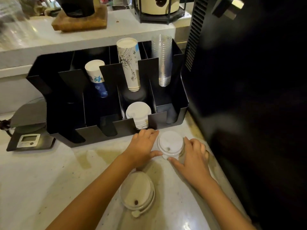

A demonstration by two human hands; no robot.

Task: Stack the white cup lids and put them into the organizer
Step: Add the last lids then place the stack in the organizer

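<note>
A small stack of white cup lids (170,144) sits on the counter just in front of the black organizer (69,103). My left hand (141,148) grips its left side and my right hand (193,155) grips its right side, fingers curled around the rim. Another stack of white lids (137,118) stands in the organizer's front compartment, second from the right. Nearer to me, between my forearms, lies a further white lid pile (136,191) with a sip hole and tab.
The organizer's rear slots hold a blue-printed paper cup stack (96,75), a tall white printed cup stack (129,63) and clear plastic cups (163,58). A digital scale (29,130) sits at the left. A big black machine (249,80) walls off the right side.
</note>
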